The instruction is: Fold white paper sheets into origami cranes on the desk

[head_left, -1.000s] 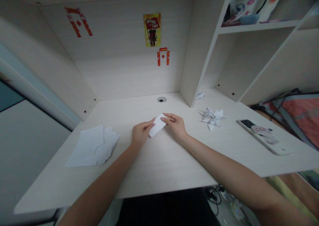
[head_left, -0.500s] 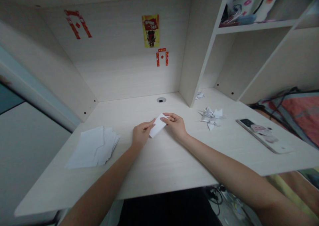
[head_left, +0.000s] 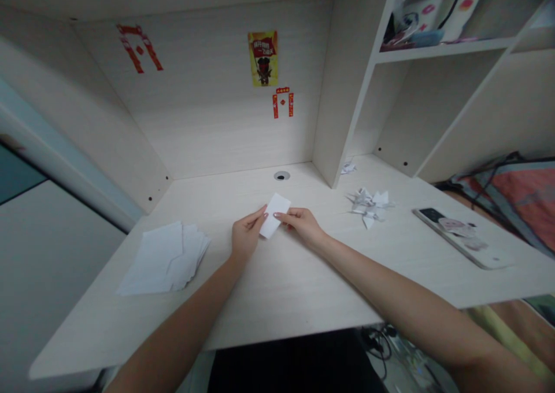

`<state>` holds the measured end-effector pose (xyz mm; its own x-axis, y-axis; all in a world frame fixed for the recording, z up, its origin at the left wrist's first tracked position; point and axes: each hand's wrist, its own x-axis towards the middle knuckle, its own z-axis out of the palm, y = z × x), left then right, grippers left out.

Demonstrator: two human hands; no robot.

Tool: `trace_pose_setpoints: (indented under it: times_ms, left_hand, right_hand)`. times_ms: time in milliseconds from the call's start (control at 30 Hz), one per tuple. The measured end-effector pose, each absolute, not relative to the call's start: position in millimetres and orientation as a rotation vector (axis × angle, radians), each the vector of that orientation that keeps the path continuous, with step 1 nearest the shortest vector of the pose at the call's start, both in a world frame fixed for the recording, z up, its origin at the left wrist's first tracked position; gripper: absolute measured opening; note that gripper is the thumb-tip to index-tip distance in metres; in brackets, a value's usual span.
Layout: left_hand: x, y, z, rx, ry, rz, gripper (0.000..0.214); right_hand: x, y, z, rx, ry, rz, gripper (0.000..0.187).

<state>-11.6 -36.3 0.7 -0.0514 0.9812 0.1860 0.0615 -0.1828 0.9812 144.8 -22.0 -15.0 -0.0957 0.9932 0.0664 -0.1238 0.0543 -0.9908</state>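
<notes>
A folded white paper [head_left: 276, 206], a narrow rectangle, is held tilted above the middle of the desk. My left hand [head_left: 248, 231] pinches its left edge between thumb and fingers. From the other side my right hand [head_left: 302, 224] grips it, thumb lying on the front face and the fingers partly hidden behind. To the left lies a loose stack of white paper sheets [head_left: 162, 257]. Several small folded paper pieces [head_left: 370, 204] with pointed ends sit in a heap to the right of my right hand.
A phone [head_left: 459, 237] with a decorated case lies on the right of the desk [head_left: 269, 300]. An upright divider [head_left: 347, 104] and shelves rise at the back right. A cable hole [head_left: 281, 175] is set near the back panel. Cables [head_left: 377, 347] hang below the front edge.
My right hand has shifted its grip lower on the paper, its thumb now nearer the middle. The paper stands a little more upright, and its upper end shows more.
</notes>
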Motion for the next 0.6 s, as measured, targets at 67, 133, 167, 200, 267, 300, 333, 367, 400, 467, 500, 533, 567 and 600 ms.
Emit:
trace_pose_setpoints:
  times_ms: [67,133,167,200,267,300,333,367,400,467,500,533,567,600]
  left_hand:
    - [-10.8,-36.2,0.6,1.346,1.194,1.350,0.040]
    - [-10.3,-36.3,1.0,1.344,1.192,1.343,0.040]
    - [-10.3,-36.5,1.4,1.347,1.189,1.340,0.039]
    - [-10.4,-36.7,1.9,1.350,1.187,1.339,0.040]
    - [-10.9,-37.4,3.1,1.354,1.182,1.330,0.044]
    - [-11.2,-37.6,3.7,1.355,1.176,1.321,0.048]
    - [-11.4,-37.8,4.3,1.352,1.168,1.311,0.051]
    - [-11.6,-37.9,4.7,1.347,1.161,1.303,0.053]
    - [-11.7,-37.8,5.0,1.343,1.157,1.297,0.052]
    - [-11.7,-37.1,5.0,1.340,1.173,1.303,0.043]
    - [-11.7,-36.7,4.8,1.340,1.190,1.312,0.038]
    - [-11.8,-36.2,4.4,1.342,1.209,1.321,0.034]
    - [-11.9,-35.9,3.9,1.344,1.225,1.329,0.032]
    - [-12.0,-35.7,3.5,1.346,1.235,1.335,0.030]
  right_hand:
    - [144.8,-22.4,-14.6,-1.043,-1.214,1.287,0.032]
    - [144.8,-23.4,-13.4,-1.057,-1.216,1.271,0.032]
    - [144.8,-24.0,-12.5,-1.058,-1.220,1.262,0.032]
    - [144.9,-24.6,-11.4,-1.057,-1.226,1.253,0.032]
    - [145.3,-25.8,-8.8,-1.049,-1.244,1.243,0.033]
    - [145.6,-26.2,-7.7,-1.042,-1.257,1.247,0.033]
    - [146.1,-26.5,-7.0,-1.030,-1.272,1.255,0.033]
    - [146.6,-26.7,-6.6,-1.018,-1.290,1.268,0.034]
    - [147.0,-26.8,-6.7,-1.004,-1.313,1.286,0.034]
    - [147.4,-27.0,-8.0,-0.977,-1.362,1.321,0.034]
    - [147.3,-27.2,-8.9,-0.965,-1.385,1.328,0.033]
    - [147.0,-27.5,-9.6,-0.957,-1.405,1.327,0.033]
    - [146.6,-27.7,-10.2,-0.953,-1.421,1.317,0.033]
    - [146.1,-27.8,-10.6,-0.954,-1.429,1.303,0.033]
